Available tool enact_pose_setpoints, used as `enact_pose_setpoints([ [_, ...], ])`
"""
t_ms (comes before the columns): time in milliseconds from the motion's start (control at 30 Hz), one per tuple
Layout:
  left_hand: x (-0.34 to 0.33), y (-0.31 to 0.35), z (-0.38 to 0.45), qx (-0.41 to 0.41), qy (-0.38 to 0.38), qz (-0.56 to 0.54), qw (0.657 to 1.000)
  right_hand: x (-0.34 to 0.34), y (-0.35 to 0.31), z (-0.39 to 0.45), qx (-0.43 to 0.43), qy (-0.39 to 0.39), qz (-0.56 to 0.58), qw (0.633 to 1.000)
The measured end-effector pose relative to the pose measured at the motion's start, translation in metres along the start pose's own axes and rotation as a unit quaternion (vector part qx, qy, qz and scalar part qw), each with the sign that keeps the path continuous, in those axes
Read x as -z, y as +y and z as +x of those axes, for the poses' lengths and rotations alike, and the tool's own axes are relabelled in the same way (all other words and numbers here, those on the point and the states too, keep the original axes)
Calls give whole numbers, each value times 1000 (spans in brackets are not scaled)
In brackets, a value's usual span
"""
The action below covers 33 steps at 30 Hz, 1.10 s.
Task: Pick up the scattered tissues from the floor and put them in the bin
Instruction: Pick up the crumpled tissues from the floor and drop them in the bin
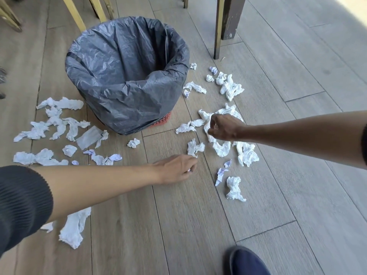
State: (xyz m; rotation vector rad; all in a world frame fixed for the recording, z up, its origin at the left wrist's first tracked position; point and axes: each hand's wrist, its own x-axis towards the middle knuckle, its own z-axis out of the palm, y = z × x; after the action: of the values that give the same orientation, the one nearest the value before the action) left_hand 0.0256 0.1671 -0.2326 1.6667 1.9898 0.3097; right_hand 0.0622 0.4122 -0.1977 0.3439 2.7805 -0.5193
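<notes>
A red bin (160,121) lined with a grey plastic bag (127,62) stands on the wooden floor, open at the top. Several crumpled white tissues lie scattered around it, left (59,124) and right (231,88). My right hand (224,127) is low over a long twisted tissue (220,147) to the bin's right, fingers pinched on its upper end. My left hand (176,168) reaches across in front of the bin, fingers curled around a small scrap, just below a crumpled tissue (194,147).
Yellow chair legs (74,13) stand behind the bin, and a dark table leg (231,18) at the back right. My dark blue shoe (246,261) is at the bottom edge. A large tissue (74,228) lies under my left forearm.
</notes>
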Motion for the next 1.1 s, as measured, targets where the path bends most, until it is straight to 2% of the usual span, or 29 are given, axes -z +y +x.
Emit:
enact_pose_setpoints([
  [200, 14, -12, 20, 79, 109, -29, 991, -2, 2, 1, 28, 1, -8, 1000],
  [267, 15, -13, 26, 90, 125, -25, 988, -1, 3, -3, 35, -36, -77, 996],
  [333, 17, -12, 29, 96, 132, -30, 986, 0, 3, -10, 18, -93, -176, 980],
  [400, 17, -11, 32, 119, 135, -41, 983, -2, 5, -16, 0, -135, -227, 964],
  [467, 15, -11, 33, 158, 115, -27, 980, -11, 11, -20, 16, -138, -227, 964],
  [567, 10, -15, 35, 201, 47, -12, 978, -20, 16, -22, 45, -118, -216, 968],
  [700, 6, -18, 36, 207, -21, -9, 978, -19, 14, -20, 51, -116, -192, 973],
  [900, 3, -25, 27, 198, -60, 7, 978, -9, 4, -9, 40, -84, -105, 990],
  [967, 3, -26, 22, 207, -75, 30, 975, -11, 1, -7, 51, -80, -108, 990],
  [1100, 9, -28, 10, 204, -37, 44, 977, -18, -13, -6, 77, -90, -147, 982],
])
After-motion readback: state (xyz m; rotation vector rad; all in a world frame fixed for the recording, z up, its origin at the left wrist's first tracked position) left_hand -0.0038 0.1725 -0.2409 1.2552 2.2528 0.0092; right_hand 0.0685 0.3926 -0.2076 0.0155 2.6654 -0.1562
